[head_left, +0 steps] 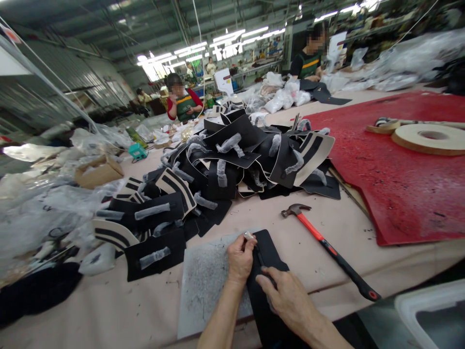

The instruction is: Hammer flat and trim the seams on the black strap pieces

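Observation:
A long black panel [267, 245], leather-like in look, lies over the right part of a speckled grey-white board [203, 276] at the table's front. My left hand [240, 258] is closed in a pinch at the panel's upper left, with a small shiny silvery piece [248, 235] showing at its fingertips. Lower on the same panel, my right hand [285, 291] has its fingers curled onto the black material, near a narrow dark strip. What lies under its palm is hidden. To the right rests a claw hammer [323, 242] with a red and black handle.
Behind the board is a heap of black panels [232, 145] with plastic-wrapped strips. A red sheet [410, 194] bears a roll of tape [432, 138]. Plastic bags and a cardboard box [99, 171] are at left. Two co-workers [184, 104] sit across the table.

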{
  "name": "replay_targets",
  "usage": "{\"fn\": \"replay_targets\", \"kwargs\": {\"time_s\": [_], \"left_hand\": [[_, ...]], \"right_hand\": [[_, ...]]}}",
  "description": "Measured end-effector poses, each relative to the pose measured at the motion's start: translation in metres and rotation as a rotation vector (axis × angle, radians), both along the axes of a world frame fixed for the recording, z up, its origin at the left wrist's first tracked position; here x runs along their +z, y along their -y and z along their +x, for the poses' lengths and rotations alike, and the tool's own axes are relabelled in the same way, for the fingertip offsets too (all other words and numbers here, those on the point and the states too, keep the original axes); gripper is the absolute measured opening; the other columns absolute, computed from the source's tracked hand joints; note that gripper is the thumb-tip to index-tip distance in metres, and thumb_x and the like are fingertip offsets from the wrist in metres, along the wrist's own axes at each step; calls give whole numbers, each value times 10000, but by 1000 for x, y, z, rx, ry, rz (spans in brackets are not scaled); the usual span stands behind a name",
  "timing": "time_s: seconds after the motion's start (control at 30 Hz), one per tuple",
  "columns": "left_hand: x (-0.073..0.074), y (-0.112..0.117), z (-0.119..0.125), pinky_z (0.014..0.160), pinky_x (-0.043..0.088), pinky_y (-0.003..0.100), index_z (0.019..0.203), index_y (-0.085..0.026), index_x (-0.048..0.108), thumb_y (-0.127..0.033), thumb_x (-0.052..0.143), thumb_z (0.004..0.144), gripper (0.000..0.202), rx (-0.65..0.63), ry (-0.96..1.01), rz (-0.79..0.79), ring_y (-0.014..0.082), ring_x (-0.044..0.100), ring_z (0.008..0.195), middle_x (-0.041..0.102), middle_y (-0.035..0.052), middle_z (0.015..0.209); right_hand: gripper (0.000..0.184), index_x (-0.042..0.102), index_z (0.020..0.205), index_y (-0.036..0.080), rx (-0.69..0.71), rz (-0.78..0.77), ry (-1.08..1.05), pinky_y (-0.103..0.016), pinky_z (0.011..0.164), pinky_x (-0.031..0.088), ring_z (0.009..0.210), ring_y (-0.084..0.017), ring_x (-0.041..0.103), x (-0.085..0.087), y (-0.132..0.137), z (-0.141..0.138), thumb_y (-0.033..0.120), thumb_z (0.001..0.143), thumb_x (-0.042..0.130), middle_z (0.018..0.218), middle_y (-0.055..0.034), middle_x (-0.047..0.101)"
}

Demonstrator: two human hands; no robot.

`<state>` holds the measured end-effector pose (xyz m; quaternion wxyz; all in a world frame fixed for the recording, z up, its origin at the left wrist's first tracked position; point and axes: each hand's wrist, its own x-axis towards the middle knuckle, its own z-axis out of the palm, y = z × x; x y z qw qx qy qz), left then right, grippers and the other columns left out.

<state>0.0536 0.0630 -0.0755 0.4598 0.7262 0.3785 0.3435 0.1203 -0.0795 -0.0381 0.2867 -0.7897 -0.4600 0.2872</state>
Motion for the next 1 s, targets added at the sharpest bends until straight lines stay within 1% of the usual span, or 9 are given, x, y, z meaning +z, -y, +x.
{"fn": "replay_targets", "kwargs": {"time_s": [0.1, 0.2, 0.3, 0.4, 0.47, 0.57, 0.7, 0.83, 1.0], "left_hand": [[-1, 0, 1, 714, 521, 260, 899, -178, 729, -295, 610, 861, 171, -23, -26, 63, 180, 692, 746, 758, 39, 829], [-1, 2, 1, 714, 506, 260, 890, -181, 721, -286, 595, 876, 164, -42, -46, 116, 177, 681, 731, 745, 38, 810], [0, 4, 1, 705, 491, 260, 866, -184, 708, -286, 579, 886, 166, -39, -81, 177, 175, 667, 712, 727, 35, 780], [1, 6, 1, 691, 474, 252, 831, -186, 693, -283, 572, 888, 165, -41, -129, 228, 171, 654, 696, 713, 30, 757], [2, 6, 1, 688, 469, 250, 823, -188, 684, -281, 565, 892, 166, -49, -139, 250, 169, 649, 694, 705, 31, 752], [3, 7, 1, 703, 466, 257, 822, -188, 672, -267, 552, 900, 164, -67, -135, 280, 172, 645, 712, 697, 38, 764], [2, 8, 2, 703, 464, 263, 808, -192, 655, -249, 537, 903, 162, -81, -132, 288, 170, 635, 705, 688, 39, 763], [-2, 8, 1, 696, 459, 262, 800, -194, 647, -245, 534, 898, 158, -74, -132, 297, 169, 628, 701, 679, 38, 750], [-4, 7, 0, 645, 434, 252, 765, -195, 627, -220, 542, 886, 150, -68, -131, 322, 160, 599, 649, 648, 22, 692]], "right_hand": [[432, 677, 1117, 212, -71, 67, 11, -314, 817, 490, 941, -230, 691, 4, 4, 25, 458, 999, 343, 1023, -88, 736], [403, 610, 1192, 148, -253, 101, 329, -361, 863, 473, 1024, -270, 638, -2, 13, 73, 418, 970, 411, 1128, -149, 666], [325, 608, 1099, 102, -305, -54, 631, -407, 778, 464, 954, -328, 608, -18, 29, 122, 325, 868, 557, 1052, -202, 620], [103, 589, 830, 158, -341, -101, 430, -341, 615, 427, 723, -260, 588, -32, 43, 150, 252, 796, 564, 787, -119, 598], [108, 546, 732, 199, -327, -44, 200, -285, 517, 393, 571, -191, 535, -32, 46, 153, 280, 797, 515, 647, -41, 554], [237, 527, 729, 221, -248, -20, 27, -240, 402, 359, 440, -138, 468, -13, 39, 140, 367, 863, 398, 579, 11, 530], [349, 471, 805, 241, -258, 77, -151, -224, 352, 311, 368, -124, 420, 30, 26, 108, 494, 951, 281, 533, 63, 461], [335, 443, 786, 247, -82, 255, 210, -261, 435, 278, 409, -140, 464, 58, 24, 91, 504, 967, 327, 511, 45, 477], [269, 472, 798, 243, 196, 152, 529, -303, 452, 149, 362, -150, 460, 79, 25, 97, 414, 977, 366, 488, 22, 525]]}}
